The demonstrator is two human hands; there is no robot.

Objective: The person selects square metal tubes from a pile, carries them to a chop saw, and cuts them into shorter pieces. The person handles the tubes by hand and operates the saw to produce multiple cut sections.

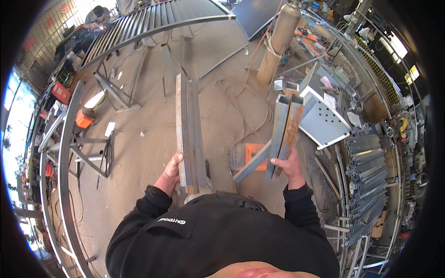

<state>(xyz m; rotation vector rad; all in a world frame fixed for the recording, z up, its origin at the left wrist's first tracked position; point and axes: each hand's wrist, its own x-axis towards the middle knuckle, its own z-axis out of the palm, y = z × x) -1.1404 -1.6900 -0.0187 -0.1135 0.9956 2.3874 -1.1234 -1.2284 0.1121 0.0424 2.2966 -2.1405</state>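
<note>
My left hand (174, 167) is wrapped round the lower part of some long steel bars (187, 129), grey and partly rusty, which stand nearly upright in front of me. To the right, my right hand (288, 166) grips a pair of square steel tubes (283, 129), one grey and one with brown rust; their open ends point away from me. The thumb lies across the near end of these tubes. Another grey tube (252, 161) slants behind them, and I cannot tell whether the hand holds it too. Both bundles are apart from each other.
An orange and grey machine (255, 156) sits on the floor behind the right-hand tubes. Hoses (243, 106) trail from a tall gas cylinder (278, 41). A white metal cabinet (324, 116) and stacked steel tubes (366, 185) line the right. Far left, a person (97, 17) works beside a barred frame (153, 28).
</note>
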